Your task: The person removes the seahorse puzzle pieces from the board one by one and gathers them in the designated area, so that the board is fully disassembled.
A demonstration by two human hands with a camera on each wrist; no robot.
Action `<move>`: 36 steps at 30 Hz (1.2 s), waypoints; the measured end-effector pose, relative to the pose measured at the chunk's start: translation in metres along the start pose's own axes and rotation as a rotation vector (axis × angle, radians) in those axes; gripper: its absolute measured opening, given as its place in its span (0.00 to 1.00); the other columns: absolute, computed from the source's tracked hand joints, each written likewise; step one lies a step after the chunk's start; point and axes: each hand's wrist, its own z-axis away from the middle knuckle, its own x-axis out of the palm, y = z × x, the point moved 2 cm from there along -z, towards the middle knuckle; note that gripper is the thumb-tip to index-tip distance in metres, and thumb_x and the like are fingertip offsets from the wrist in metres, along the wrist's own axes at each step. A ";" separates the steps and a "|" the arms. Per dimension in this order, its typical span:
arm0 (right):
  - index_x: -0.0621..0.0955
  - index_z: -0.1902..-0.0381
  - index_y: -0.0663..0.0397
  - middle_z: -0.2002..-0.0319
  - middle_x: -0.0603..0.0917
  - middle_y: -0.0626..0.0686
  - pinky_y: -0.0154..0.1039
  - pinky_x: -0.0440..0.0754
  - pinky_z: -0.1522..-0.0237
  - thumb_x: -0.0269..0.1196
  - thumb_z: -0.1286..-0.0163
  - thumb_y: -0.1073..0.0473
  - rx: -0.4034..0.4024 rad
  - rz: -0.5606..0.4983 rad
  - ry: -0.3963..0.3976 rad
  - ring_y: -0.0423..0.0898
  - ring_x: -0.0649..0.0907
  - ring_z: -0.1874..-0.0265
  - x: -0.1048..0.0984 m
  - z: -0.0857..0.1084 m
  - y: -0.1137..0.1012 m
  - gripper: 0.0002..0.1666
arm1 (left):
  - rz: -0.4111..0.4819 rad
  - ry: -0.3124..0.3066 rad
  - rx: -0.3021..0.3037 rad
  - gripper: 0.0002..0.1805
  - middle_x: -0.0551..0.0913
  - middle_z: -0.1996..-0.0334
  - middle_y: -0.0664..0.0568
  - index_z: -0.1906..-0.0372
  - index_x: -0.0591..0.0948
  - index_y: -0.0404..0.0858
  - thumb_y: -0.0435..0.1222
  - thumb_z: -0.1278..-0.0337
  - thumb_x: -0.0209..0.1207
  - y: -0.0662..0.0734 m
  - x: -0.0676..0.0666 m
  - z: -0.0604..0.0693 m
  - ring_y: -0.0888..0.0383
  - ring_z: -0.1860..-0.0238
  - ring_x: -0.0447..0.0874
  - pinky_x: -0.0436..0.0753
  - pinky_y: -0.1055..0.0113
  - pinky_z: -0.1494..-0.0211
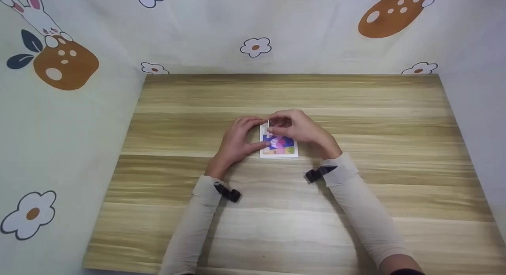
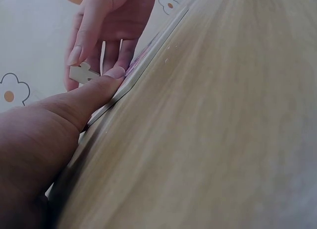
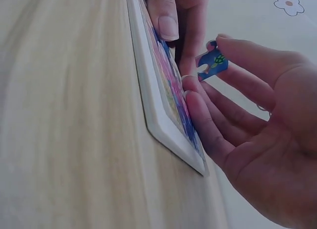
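A small jigsaw puzzle in a white-bordered tray point(image 1: 279, 156) lies flat on the table, its picture mostly blue and pink. My right hand point(image 1: 303, 126) is over its far right part. Between thumb and forefinger that hand pinches a jigsaw piece point(image 3: 213, 64), blue with a green figure, tilted up above the tray. The piece's pale back point(image 2: 82, 73) shows in the left wrist view. From the left, my left hand point(image 1: 238, 139) rests its straight thumb on the picture, with its other fingers around the tray's far left corner. Part of the picture is hidden under the hands.
The wood-grain table point(image 1: 276, 211) spreads out on every side of the tray. Behind it and to the left hangs a pale cloth point(image 1: 205, 33) with flowers and rabbits. A small black device is strapped at each wrist, over the beige sleeves point(image 1: 363, 203).
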 end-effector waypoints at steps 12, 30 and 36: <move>0.84 0.39 0.63 0.50 0.91 0.57 0.37 0.88 0.44 0.75 0.27 0.57 0.002 -0.119 0.088 0.51 0.90 0.50 -0.016 0.019 0.009 0.24 | 0.008 -0.008 -0.036 0.42 0.80 0.28 0.56 0.29 0.82 0.50 0.64 0.46 0.76 0.001 -0.001 0.002 0.52 0.22 0.71 0.64 0.46 0.16; 0.86 0.38 0.55 0.48 0.91 0.53 0.44 0.89 0.46 0.73 0.26 0.52 0.046 0.120 0.163 0.49 0.89 0.51 -0.040 0.052 0.019 0.23 | 0.011 0.004 -0.015 0.39 0.80 0.29 0.59 0.30 0.82 0.51 0.64 0.42 0.74 -0.001 0.001 0.002 0.54 0.23 0.71 0.66 0.50 0.17; 0.87 0.40 0.53 0.50 0.90 0.54 0.44 0.87 0.49 0.75 0.27 0.54 0.101 0.164 0.148 0.49 0.89 0.54 -0.046 0.054 0.021 0.21 | 0.007 0.001 -0.011 0.39 0.80 0.28 0.57 0.29 0.82 0.49 0.63 0.40 0.73 -0.001 0.001 0.001 0.53 0.22 0.71 0.66 0.49 0.16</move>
